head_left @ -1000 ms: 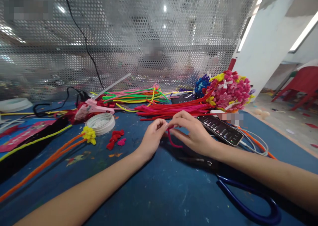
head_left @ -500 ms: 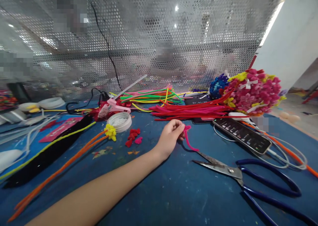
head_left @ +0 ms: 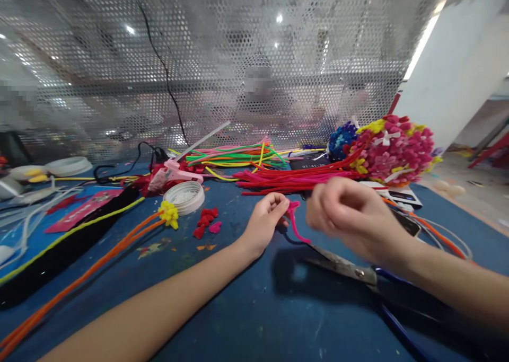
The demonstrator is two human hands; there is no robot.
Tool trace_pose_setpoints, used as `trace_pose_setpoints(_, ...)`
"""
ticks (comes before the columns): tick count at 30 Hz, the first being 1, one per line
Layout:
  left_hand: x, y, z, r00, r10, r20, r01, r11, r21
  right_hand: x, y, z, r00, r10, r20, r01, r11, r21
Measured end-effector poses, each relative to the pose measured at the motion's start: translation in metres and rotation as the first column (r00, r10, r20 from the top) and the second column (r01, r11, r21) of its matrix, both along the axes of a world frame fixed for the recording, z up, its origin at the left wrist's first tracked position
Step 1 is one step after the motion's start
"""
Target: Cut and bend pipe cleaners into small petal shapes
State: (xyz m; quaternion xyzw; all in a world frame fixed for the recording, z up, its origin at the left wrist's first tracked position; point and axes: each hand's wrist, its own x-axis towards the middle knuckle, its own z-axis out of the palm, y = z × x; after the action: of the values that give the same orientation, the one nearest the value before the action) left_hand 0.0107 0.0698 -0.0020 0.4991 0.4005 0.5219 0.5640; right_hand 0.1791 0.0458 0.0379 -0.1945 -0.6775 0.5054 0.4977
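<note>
My left hand (head_left: pixel 264 219) rests low over the blue table, thumb and fingers pinched on a short bent pink pipe cleaner (head_left: pixel 296 227). Its free end curves down toward the tips of the scissors. Blurred and raised, my right hand (head_left: pixel 350 213) is at the right of the left hand, its fingers curled closed; whatever they might hold is hidden. Below it the scissors (head_left: pixel 345 266) lie on the table, their blue handles partly covered by my right forearm. Left of my left hand are small red pipe-cleaner pieces (head_left: pixel 205 217) and a pink piece (head_left: pixel 215 227).
Red and pink pipe cleaners (head_left: pixel 286 181) lie behind my hands, with a multicoloured bundle (head_left: pixel 238 155) beyond. A round white tub (head_left: pixel 184 199) and pink glue gun (head_left: pixel 170 174) stand left. A yellow flower (head_left: pixel 169 214) has orange stems. A pink bouquet (head_left: pixel 401 150) sits back right.
My right hand has come in from the right, over the scissors and phone. My left hand keeps its pinch on the pink pipe cleaner. The view has shifted slightly.
</note>
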Motion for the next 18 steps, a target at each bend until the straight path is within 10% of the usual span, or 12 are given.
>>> trace_pose_setpoints(6, -0.001, 0.002, 0.002, 0.996, -0.060, 0.068, 0.063, 0.997, -0.043, 0.005, 0.058, -0.035, 0.918, -0.190, 0.348, 0.132, 0.974, 0.182)
trace_pose_setpoints(18, -0.001, 0.002, 0.003, 0.981, 0.027, -0.191, -0.013, 0.997, 0.077, -0.002, 0.050, -0.040, 0.921, -0.197, 0.335, 0.164, 0.979, 0.125)
